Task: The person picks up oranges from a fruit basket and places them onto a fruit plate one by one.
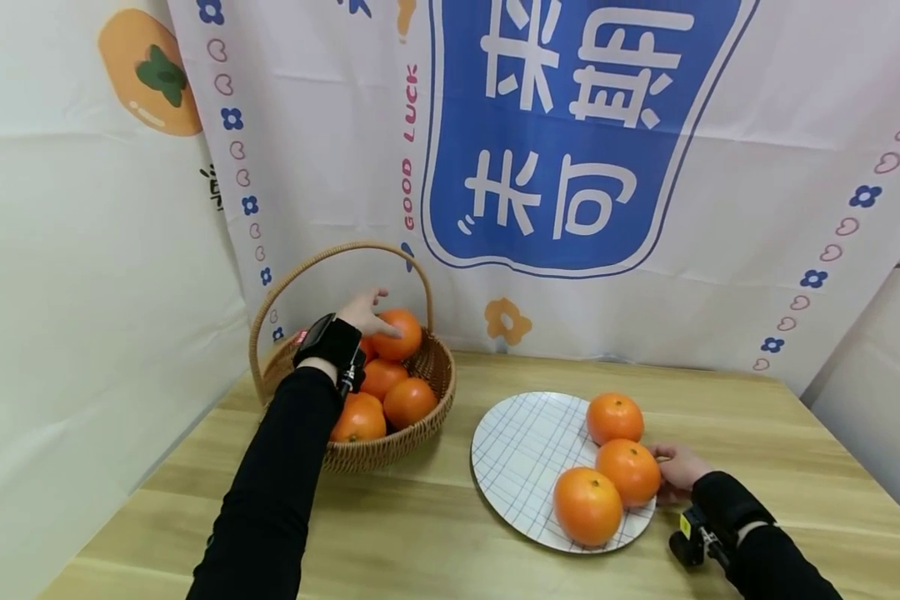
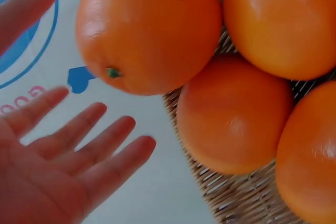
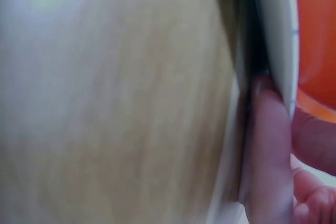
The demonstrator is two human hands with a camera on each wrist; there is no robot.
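Observation:
A wicker basket [image 1: 390, 450] with a tall arched handle holds several oranges. My left hand [image 1: 362, 315] reaches over it beside the topmost orange [image 1: 401, 335]. Its fingers are spread and straight in the left wrist view, with a gap between the fingertips [image 2: 142, 142] and that orange [image 2: 149, 35]. On the right, a round white plate [image 1: 525, 454] with a grid of lines carries three oranges [image 1: 588, 506] along its right side. My right hand [image 1: 678, 471] pinches the plate's right rim. In the right wrist view, one finger [image 3: 270, 150] lies under the rim [image 3: 283, 35], another above it.
Both stand on a wooden table [image 1: 420, 533]. Behind it hangs a white cloth [image 1: 330, 167] with a blue printed panel, close to the basket's handle [image 1: 345, 247]. A pale wall covering [image 1: 97, 292] borders the table's left side.

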